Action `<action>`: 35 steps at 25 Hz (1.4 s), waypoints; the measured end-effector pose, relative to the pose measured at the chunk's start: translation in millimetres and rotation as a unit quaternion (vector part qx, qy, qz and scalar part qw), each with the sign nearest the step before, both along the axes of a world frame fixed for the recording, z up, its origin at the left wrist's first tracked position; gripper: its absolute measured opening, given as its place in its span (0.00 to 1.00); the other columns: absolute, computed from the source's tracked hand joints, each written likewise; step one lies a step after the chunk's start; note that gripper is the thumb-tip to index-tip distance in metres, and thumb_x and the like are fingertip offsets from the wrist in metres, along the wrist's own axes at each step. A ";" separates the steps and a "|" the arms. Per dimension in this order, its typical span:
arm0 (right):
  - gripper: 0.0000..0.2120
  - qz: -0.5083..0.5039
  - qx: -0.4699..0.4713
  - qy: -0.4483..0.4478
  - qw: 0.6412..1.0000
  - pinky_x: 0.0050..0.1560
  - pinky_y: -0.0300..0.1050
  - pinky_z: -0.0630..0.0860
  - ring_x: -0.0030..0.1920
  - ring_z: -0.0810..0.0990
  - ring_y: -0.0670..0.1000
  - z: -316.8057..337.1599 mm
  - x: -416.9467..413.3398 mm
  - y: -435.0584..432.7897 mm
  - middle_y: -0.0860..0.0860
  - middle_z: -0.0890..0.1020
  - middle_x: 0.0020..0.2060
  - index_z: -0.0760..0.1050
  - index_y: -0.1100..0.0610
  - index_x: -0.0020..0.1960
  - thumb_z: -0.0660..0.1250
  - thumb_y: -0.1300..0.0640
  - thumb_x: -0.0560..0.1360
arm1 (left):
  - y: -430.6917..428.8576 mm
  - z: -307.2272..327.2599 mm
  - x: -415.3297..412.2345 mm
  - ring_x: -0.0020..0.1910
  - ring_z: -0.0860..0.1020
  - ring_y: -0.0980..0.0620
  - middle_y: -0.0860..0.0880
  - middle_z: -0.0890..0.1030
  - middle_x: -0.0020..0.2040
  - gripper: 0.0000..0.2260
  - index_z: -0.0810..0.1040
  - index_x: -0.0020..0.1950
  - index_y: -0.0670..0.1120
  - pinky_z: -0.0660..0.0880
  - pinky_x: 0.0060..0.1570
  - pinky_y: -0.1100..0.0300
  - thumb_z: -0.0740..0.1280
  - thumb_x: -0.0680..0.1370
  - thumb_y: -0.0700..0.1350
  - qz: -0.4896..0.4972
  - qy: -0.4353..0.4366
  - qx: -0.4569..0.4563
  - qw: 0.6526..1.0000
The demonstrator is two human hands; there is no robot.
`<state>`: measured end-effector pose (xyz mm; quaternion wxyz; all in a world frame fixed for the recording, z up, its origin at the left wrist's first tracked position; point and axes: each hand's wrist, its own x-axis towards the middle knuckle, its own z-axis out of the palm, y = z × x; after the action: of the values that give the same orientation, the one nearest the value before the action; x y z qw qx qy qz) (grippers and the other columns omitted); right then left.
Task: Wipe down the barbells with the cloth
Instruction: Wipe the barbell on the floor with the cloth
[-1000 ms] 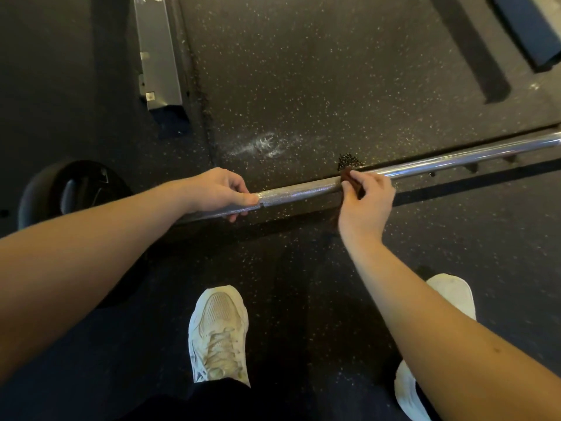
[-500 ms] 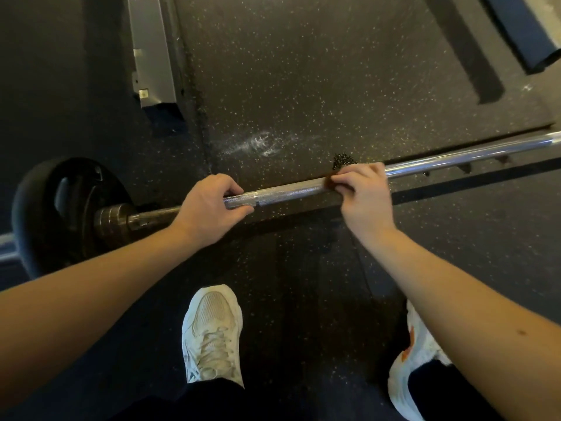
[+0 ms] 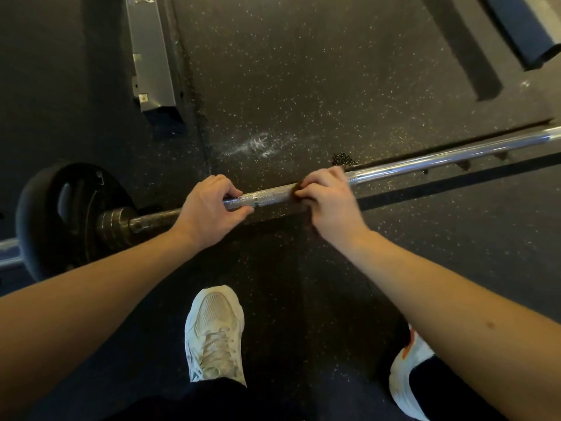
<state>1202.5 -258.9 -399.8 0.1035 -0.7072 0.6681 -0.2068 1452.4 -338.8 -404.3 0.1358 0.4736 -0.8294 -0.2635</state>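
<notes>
A steel barbell (image 3: 425,164) runs across the dark rubber floor from lower left to upper right, with a black weight plate (image 3: 51,220) on its left sleeve. My left hand (image 3: 209,208) grips the knurled part of the bar. My right hand (image 3: 328,197) is closed over the bar a short way to the right, pressing a dark brown cloth (image 3: 299,189) around it. Only a sliver of the cloth shows under my fingers.
My two white shoes (image 3: 217,332) stand just behind the bar. A grey metal rack foot (image 3: 150,53) lies on the floor at upper left, a dark bench edge (image 3: 522,28) at upper right. A white chalk smear (image 3: 258,144) marks the mat beyond the bar.
My right hand has slid the cloth leftwards along the bar, closer to my left hand. The view has shifted so the weight plate and sleeve show fully at left.
</notes>
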 end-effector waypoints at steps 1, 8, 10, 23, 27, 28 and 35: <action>0.07 -0.045 -0.001 -0.002 0.999 0.60 0.50 0.75 0.58 0.73 0.54 1.4 -20.0 5.6 0.52 0.82 0.53 0.84 0.60 0.54 0.71 0.64 0.76 | -0.3 -1.1 -0.8 0.44 0.75 0.57 0.56 0.76 0.45 0.11 0.78 0.50 0.50 0.76 0.46 0.60 0.77 0.74 0.51 -0.003 0.003 0.000 1.000; 0.08 -0.157 -0.044 -0.088 0.983 0.60 0.45 0.72 0.59 0.74 0.55 -15.5 50.8 0.5 0.52 0.82 0.54 0.84 0.60 0.54 0.71 0.66 0.76 | -2.0 -1.2 1.7 0.44 0.75 0.57 0.56 0.76 0.45 0.11 0.78 0.49 0.50 0.75 0.46 0.60 0.77 0.74 0.50 0.003 0.002 0.010 1.000; 0.09 -0.111 -0.027 -0.094 0.989 0.59 0.44 0.73 0.58 0.74 0.55 -17.4 88.8 -1.9 0.52 0.83 0.55 0.85 0.61 0.55 0.71 0.65 0.76 | -1.6 -0.4 1.3 0.45 0.75 0.56 0.56 0.75 0.45 0.11 0.77 0.49 0.50 0.76 0.47 0.60 0.77 0.74 0.49 0.009 -0.006 0.016 1.000; 0.12 -0.298 -0.048 -0.139 0.943 0.62 0.41 0.68 0.60 0.71 0.51 -13.5 51.3 -3.9 0.50 0.83 0.57 0.82 0.58 0.61 0.66 0.65 0.79 | -1.4 -4.0 1.4 0.44 0.75 0.57 0.57 0.74 0.45 0.12 0.77 0.49 0.50 0.71 0.43 0.65 0.78 0.73 0.50 -0.002 -0.006 0.004 1.000; 0.11 -0.121 -0.043 -0.114 0.985 0.59 0.41 0.70 0.57 0.73 0.53 -16.8 88.1 -6.1 0.52 0.85 0.56 0.84 0.61 0.58 0.70 0.64 0.77 | -2.9 -3.2 1.8 0.44 0.75 0.57 0.57 0.74 0.45 0.12 0.78 0.49 0.50 0.74 0.45 0.62 0.78 0.73 0.49 0.012 -0.020 0.009 1.000; 0.11 -0.075 -0.042 -0.094 0.992 0.60 0.40 0.69 0.57 0.74 0.53 -15.1 69.4 -6.5 0.52 0.85 0.57 0.84 0.61 0.58 0.70 0.63 0.77 | -2.8 -2.7 1.8 0.44 0.75 0.57 0.57 0.75 0.45 0.11 0.78 0.49 0.51 0.74 0.44 0.62 0.78 0.73 0.50 0.008 -0.019 0.008 1.000; 0.13 -0.291 -0.031 -0.101 0.951 0.65 0.48 0.73 0.61 0.71 0.47 -12.8 -42.1 14.8 0.48 0.83 0.61 0.82 0.57 0.63 0.68 0.61 0.80 | -1.4 -1.7 -2.2 0.44 0.75 0.57 0.56 0.75 0.45 0.12 0.78 0.50 0.50 0.74 0.43 0.62 0.77 0.73 0.51 -0.001 -0.012 0.014 1.000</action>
<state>1160.5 -244.1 -412.6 0.0840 -0.4599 0.8244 -0.3192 1450.2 -340.1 -405.9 0.1188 0.4775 -0.8279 -0.2690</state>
